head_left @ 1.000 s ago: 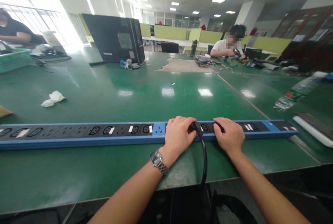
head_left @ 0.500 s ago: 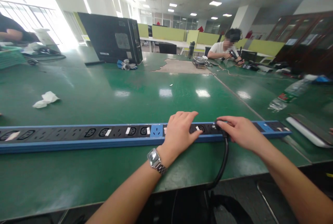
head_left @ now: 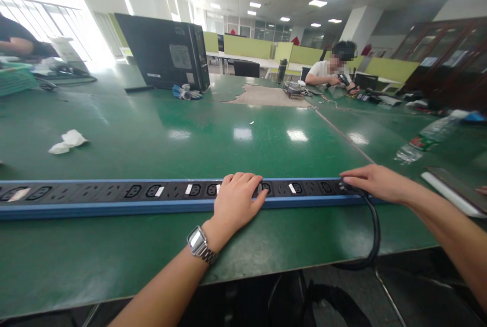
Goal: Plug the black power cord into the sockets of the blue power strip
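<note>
In the head view, a long blue-and-black power strip lies socket side up across the near part of the green surface, running out of the picture on the left, its right end hidden about the right hand. The left hand lies palm down over the sockets, fingers loosely spread and thumb apart; it seems to rest there to keep the strip from shifting. The right hand is closed in a pinch, thumb and fingers around a black plug at the strip's right part. That grip from behind probably keeps the plug's front end free towards the sockets; whether it is seated cannot be told. Its black cord loops down past the near edge, perhaps so as not to cross the socket row.

A band of surface separates the strip from that edge, and a wider stretch reaches back to the computer tower and gloves. The crumpled tissue lies beyond the strip, well apart from the left hand. Room is tighter on the right, where a flat, pale-edged object lies near the right forearm and a plastic bottle lies behind.
</note>
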Action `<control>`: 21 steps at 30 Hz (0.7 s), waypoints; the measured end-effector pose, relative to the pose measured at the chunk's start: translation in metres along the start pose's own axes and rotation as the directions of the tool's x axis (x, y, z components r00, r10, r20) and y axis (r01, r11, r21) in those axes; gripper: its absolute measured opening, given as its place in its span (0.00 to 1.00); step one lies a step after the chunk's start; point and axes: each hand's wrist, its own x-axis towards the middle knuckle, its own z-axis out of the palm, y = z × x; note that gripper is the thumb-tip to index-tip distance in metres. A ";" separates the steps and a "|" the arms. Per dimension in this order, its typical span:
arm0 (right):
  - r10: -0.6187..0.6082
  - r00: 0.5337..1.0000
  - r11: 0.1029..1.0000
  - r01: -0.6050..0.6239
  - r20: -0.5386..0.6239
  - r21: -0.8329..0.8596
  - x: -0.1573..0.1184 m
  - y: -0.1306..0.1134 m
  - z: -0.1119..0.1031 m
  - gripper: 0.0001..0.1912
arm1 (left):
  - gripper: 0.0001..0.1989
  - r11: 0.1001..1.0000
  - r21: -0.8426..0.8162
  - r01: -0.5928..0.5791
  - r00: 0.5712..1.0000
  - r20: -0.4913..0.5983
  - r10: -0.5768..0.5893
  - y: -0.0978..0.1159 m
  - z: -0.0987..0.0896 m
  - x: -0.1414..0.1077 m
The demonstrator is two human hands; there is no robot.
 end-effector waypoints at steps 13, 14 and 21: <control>-0.069 0.981 0.971 0.107 0.179 -0.212 0.032 -0.020 -0.003 0.12 | 0.13 1.000 0.007 -0.019 0.999 -0.025 0.020 -0.002 0.001 -0.003; -0.056 0.979 0.978 0.093 0.195 -0.185 0.034 -0.020 -0.005 0.12 | 0.13 1.000 0.007 -0.021 0.999 -0.026 0.022 -0.002 0.001 -0.003; 0.129 0.926 0.989 -0.148 0.356 0.027 0.023 -0.018 -0.018 0.21 | 0.14 1.000 -0.008 -0.020 1.000 -0.010 0.020 -0.002 -0.001 -0.004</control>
